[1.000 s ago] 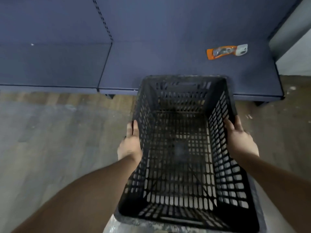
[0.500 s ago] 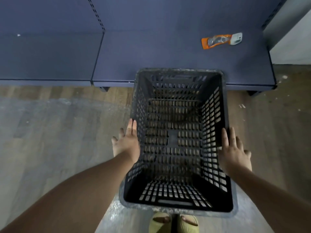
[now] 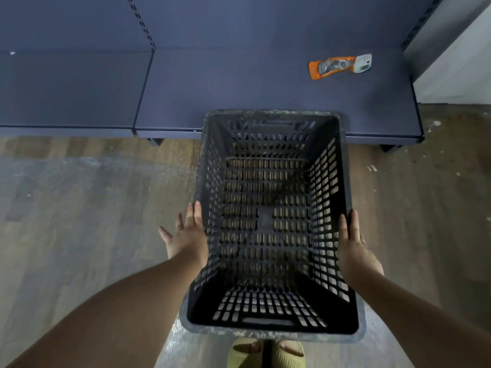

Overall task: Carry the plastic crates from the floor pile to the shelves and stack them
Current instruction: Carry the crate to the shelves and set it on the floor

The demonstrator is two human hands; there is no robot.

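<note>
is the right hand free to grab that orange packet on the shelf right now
Probably not: the right hand presses flat on the black crate opposite the left hand, and the orange packet lies well beyond on the shelf.

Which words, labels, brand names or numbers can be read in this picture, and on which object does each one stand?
None can be read.
Orange and white packet on the blue shelf: any print is too small and blurred to read.
Black plastic crate, held between the left hand and the right hand: no label or lettering shows.
Shelf and wooden floor: no text or sign.
</note>
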